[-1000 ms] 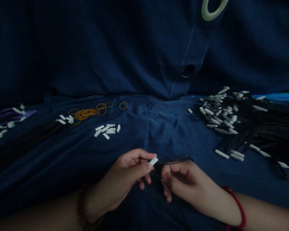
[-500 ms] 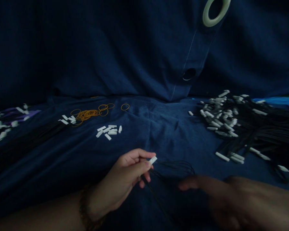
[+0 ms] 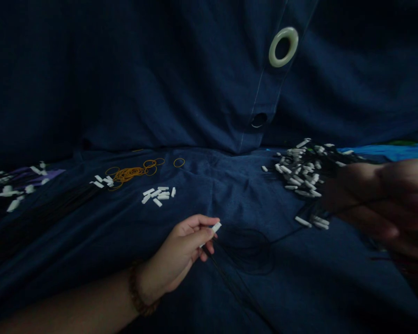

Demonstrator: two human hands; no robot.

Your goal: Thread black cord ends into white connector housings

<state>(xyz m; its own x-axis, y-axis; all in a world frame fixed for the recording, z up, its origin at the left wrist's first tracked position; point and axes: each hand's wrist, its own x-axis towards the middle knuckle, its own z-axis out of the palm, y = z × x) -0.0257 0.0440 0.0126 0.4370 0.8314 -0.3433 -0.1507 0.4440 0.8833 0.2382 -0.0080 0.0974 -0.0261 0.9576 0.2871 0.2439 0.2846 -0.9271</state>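
Two hands: working black cords.
Left hand [image 3: 181, 253]: pinching white connector [image 3: 216, 227], cords trailing.
Right hand [image 3: 379, 204]: blurred beside connector pile [image 3: 299, 171]; grip unclear.
Next: seating another cord, likely.

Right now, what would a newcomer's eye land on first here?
Probably the left hand low at centre, pinching a small white connector with thin black wires trailing from it. Next, the heap of black wires with white connectors at right, beside the blurred right hand, and the pale ring hanging above.
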